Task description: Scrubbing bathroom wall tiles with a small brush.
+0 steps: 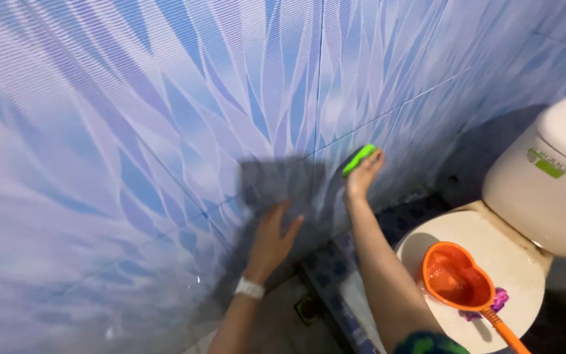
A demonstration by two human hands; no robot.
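My right hand (363,176) presses a bright green scrubber (359,158) against the blue patterned wall tiles (165,131), fingers closed over its lower end. My left hand (272,239) lies flat on the same wall lower down and to the left, fingers spread, holding nothing. A white band sits on that wrist (250,288). A dark shadow falls on the tiles between the two hands.
A cream toilet with its lid down (492,262) stands at the right, its tank (551,177) behind. On the lid rests an orange heart-shaped scoop (456,278) with a long handle, and a purple item (498,301) beneath it. A floor drain (308,309) shows below.
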